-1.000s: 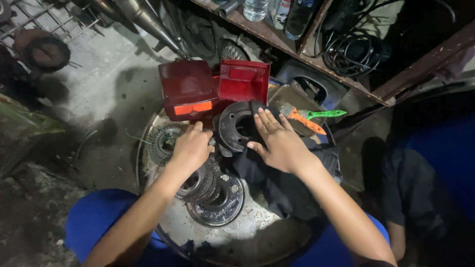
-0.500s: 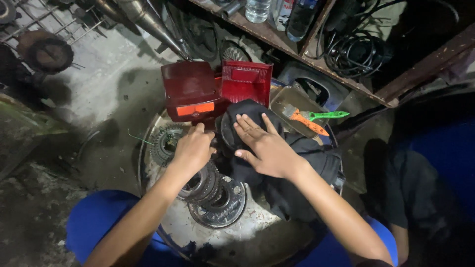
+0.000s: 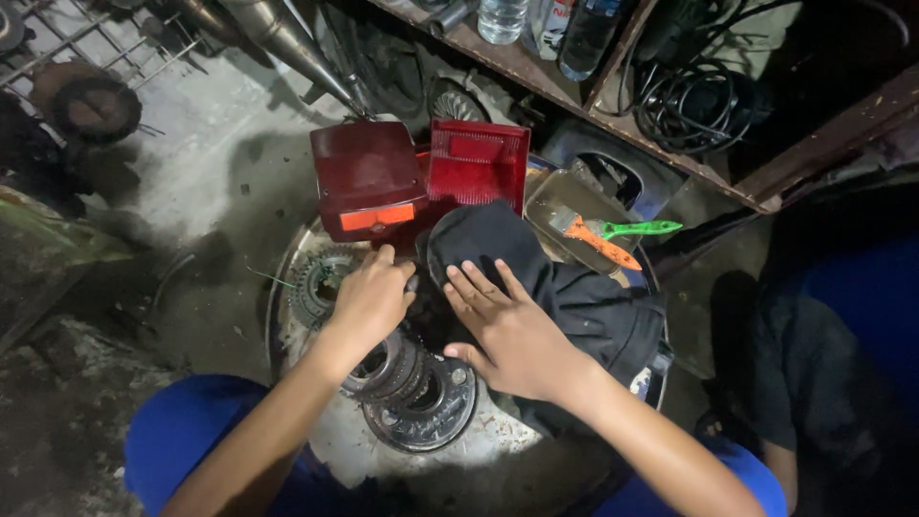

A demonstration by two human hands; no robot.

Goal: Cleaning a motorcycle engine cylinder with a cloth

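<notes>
On the round tray (image 3: pixel 316 450), black cloth (image 3: pixel 536 278) now covers the disc, right hand (image 3: pixel 512 330) fingers spread flat.

clear bottles (image 3: pixel 502 17) on shelf, white labels

Left hand (image 3: pixel 369 304) curled, right hand (image 3: pixel 512 330) flat with fingers spread.

Hidden under the cloth
The black cloth (image 3: pixel 555 287) covers the round part; bottles (image 3: pixel 503 17) are cut off by the top edge.
</notes>
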